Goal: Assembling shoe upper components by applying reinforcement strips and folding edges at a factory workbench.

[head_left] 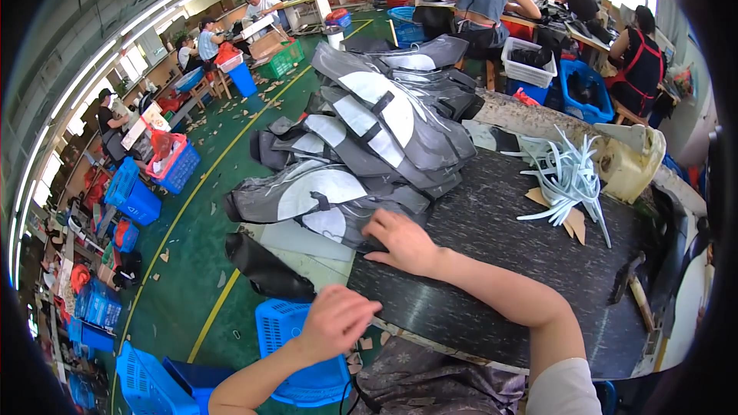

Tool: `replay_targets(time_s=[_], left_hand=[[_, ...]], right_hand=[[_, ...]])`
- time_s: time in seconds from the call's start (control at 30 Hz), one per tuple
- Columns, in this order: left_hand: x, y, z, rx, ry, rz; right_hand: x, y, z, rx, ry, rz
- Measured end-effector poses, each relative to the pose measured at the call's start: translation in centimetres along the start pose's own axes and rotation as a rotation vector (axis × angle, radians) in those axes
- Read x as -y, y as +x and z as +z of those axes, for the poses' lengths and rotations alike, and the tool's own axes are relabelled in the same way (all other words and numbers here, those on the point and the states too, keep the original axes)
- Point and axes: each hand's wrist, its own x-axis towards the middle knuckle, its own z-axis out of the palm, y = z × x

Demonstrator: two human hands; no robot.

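A heap of dark grey and white padded shoe-upper-like pieces [357,123] covers the far left part of the dark speckled worktable [492,277]. At the heap's near edge is my right hand [403,246], fingers bent and apart, beside the lowest pieces; nothing shows in its grip. My left hand [338,324] hangs just off the table's near left edge, above a blue basket [288,323]. Its fingers are loosely bent and slightly apart, with nothing visible in them. A black rolled sheet or sleeve-like piece [269,265] juts over the table's left edge, beyond the left hand.
Pale blue strips [565,180] lie tangled on the table's right, by a cream plastic container [634,161]. A hammer [638,292] rests near the right edge. Blue crates [154,376] stand at lower left. Scraps dot the green floor [254,123]; several people work farther off.
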Motion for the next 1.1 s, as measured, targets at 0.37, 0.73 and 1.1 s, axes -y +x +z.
replay_targets(time_s=[0.37,0.73,1.1], left_hand=[[10.1,5.2,-1.9,0.049,0.365,0.153],[9.3,4.1,0.6,0.052,0.137,-0.07],[11.8,3.2,-0.2,0.112,0.135,-0.01]], right_hand=[[14.1,-13.2,2.6,0.459,0.274,-0.489],[1.2,-0.7,0.7,-0.22,-0.03,-0.035],[5.7,-2.2,-0.1,-0.006,0.038,-0.123]])
